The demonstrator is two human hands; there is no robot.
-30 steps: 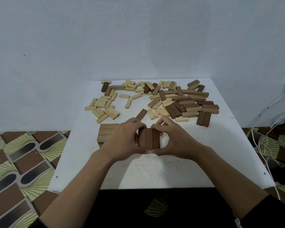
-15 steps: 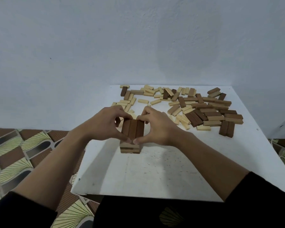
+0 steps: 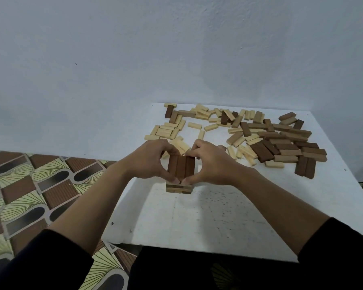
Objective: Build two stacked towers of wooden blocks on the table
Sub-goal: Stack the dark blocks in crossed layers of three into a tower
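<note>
The left hand (image 3: 149, 162) and right hand (image 3: 210, 164) grip the dark block row (image 3: 181, 167) atop the low tower (image 3: 179, 188) on the desk (image 3: 218, 216) — light, stiff, smooth wood, I'd say — squeeze outer sides evenly.

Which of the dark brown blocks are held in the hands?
The three dark blocks lying side by side on the stack, pinched between the left hand and right hand. The other dark ones lie loose in the pile behind.
</note>
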